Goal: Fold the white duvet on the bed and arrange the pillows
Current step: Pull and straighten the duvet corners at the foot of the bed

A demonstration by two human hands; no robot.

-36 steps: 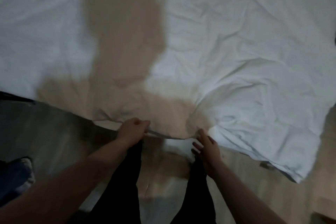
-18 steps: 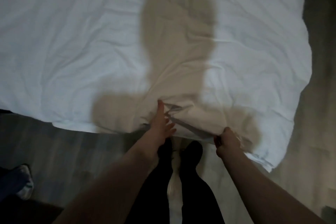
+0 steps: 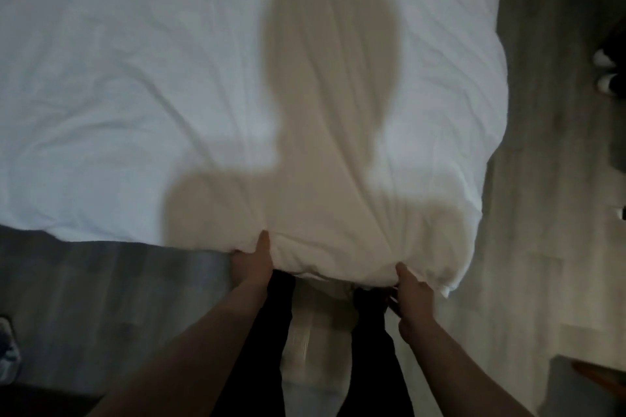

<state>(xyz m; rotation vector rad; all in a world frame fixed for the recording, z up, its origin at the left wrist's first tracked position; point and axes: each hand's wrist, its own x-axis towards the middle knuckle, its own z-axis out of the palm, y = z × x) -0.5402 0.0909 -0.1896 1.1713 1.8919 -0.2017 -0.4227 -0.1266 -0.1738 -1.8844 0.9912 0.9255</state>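
Grey wood-look floor (image 3: 111, 284) runs under you and up the right side of the bed, where a pair of white-toed shoes (image 3: 606, 73) sits by the frame's edge; your shadow falls across the wrinkled white duvet (image 3: 135, 95), which covers the bed and fills most of the view. Your left hand (image 3: 252, 262) grips the duvet's near edge, thumb on top, other fingers hidden under the cloth. Your right hand (image 3: 415, 294) pinches the same edge near its right corner, thumb up against the fabric.

You stood on a grey wood-look floor (image 3: 101, 298). A pair of white-toed shoes (image 3: 606, 73) sat at your far right.
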